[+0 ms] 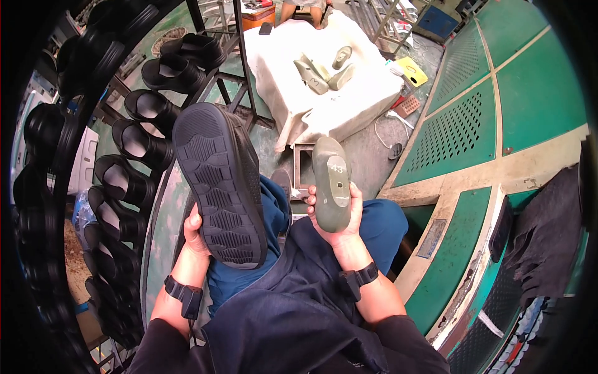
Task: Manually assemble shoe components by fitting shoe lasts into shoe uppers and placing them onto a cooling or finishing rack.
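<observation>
My left hand (pixel 196 234) grips a black shoe (pixel 218 187) by its side, with the ridged sole turned up toward me. Only my thumb and part of the palm show; the fingers are behind the shoe. In my right hand (pixel 341 232) is an olive-green shoe last (pixel 332 181), held upright with my fingers wrapped round its lower half. Its flat face has a small hole and light markings. The shoe and the last are apart, both above my lap. Dark bands sit on both my wrists.
A cloth-covered table (pixel 280 68) ahead bears several more lasts (pixel 311 75) and a phone (pixel 266 28). Black shoes (pixel 134 137) fill a rack on the left. Green metal panels (pixel 448 137) line the right, with dark cloth (pixel 545 230) hanging there. Another person (pixel 303 11) is beyond the table.
</observation>
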